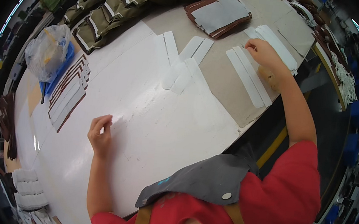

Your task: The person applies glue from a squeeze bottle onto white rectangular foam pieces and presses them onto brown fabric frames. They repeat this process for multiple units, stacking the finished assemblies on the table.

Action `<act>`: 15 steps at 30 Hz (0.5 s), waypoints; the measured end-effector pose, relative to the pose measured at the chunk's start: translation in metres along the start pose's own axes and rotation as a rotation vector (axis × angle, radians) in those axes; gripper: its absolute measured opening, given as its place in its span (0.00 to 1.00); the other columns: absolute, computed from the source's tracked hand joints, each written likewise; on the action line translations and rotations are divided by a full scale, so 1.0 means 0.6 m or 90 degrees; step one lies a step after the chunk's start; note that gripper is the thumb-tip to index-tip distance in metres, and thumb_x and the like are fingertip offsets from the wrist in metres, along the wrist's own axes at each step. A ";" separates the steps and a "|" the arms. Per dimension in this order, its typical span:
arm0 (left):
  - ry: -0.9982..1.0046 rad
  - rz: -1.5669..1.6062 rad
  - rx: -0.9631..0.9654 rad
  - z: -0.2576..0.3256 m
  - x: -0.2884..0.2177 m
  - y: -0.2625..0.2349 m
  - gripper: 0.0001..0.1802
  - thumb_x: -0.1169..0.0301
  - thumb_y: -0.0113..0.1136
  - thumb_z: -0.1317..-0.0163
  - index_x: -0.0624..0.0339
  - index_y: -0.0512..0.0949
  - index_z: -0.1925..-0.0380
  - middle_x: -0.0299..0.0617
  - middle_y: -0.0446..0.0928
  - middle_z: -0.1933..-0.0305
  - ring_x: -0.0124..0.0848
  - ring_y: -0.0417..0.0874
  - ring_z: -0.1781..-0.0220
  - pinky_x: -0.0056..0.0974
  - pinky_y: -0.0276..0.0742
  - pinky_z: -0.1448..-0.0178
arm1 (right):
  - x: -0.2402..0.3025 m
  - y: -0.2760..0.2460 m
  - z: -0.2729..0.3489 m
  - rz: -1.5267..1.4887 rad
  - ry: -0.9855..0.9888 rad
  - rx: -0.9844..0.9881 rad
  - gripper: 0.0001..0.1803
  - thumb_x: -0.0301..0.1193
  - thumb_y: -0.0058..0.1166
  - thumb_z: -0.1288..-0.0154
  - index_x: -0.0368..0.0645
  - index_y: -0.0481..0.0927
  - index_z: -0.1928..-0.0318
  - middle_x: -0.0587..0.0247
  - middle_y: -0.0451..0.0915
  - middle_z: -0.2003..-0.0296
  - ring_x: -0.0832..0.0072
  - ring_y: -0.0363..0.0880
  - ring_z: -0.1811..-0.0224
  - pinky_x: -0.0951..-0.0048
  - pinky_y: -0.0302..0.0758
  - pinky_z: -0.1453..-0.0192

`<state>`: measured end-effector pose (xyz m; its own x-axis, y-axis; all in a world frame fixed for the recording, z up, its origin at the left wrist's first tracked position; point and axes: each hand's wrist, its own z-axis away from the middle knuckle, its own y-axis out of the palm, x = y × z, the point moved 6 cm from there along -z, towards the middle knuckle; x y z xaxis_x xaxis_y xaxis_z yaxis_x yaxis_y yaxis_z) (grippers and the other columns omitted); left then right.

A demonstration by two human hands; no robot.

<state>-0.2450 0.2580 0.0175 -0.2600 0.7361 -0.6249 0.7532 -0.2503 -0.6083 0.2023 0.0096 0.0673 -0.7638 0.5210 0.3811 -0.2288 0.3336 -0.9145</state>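
Observation:
My left hand point(100, 135) hovers over the white tabletop point(141, 151), its fingers curled in toward the thumb and nothing visible in them. At the right, my right hand point(266, 56) has thumb and fingers brought together close to the upper end of a long white strip point(248, 77). Whatever those fingertips may hold is too small to make out. Beyond that hand lies a pile of white strips point(278, 46). Several more pale strips point(192, 50) lie crossed and overlapping in the middle of the table.
Brown pieces topped with a white sheet point(221, 14) are stacked at the back. Olive fabric pieces point(111, 12) line the far edge. To the left are brown-edged white pieces point(68, 97) and a plastic bag point(47, 51) on a blue tray. White bundles point(28, 189) sit lower left.

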 end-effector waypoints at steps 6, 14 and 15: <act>-0.080 0.157 0.213 0.072 -0.099 0.089 0.14 0.87 0.48 0.44 0.62 0.79 0.63 0.40 0.77 0.75 0.23 0.74 0.79 0.25 0.70 0.76 | 0.017 0.045 -0.066 0.153 -0.095 -0.030 0.12 0.27 0.45 0.43 0.41 0.75 0.58 0.57 0.76 0.56 0.61 0.74 0.54 0.64 0.71 0.54; -0.017 0.146 0.181 0.061 -0.166 0.122 0.12 0.82 0.47 0.39 0.62 0.77 0.58 0.41 0.78 0.76 0.25 0.79 0.74 0.28 0.74 0.69 | -0.007 0.120 -0.177 0.471 -0.291 -0.157 0.25 0.21 0.41 0.43 0.45 0.66 0.43 0.62 0.66 0.40 0.66 0.62 0.37 0.67 0.64 0.38; -0.027 0.130 0.189 0.063 -0.171 0.118 0.12 0.81 0.47 0.39 0.62 0.76 0.58 0.41 0.78 0.75 0.26 0.79 0.73 0.29 0.74 0.68 | -0.020 0.130 -0.184 0.452 -0.297 -0.150 0.24 0.22 0.41 0.42 0.44 0.66 0.43 0.61 0.67 0.41 0.65 0.63 0.38 0.66 0.64 0.38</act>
<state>-0.1876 0.1411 0.0200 -0.1515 0.6274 -0.7638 0.5850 -0.5660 -0.5809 0.2606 0.1159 0.0065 -0.8589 0.3095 -0.4080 0.4845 0.2331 -0.8432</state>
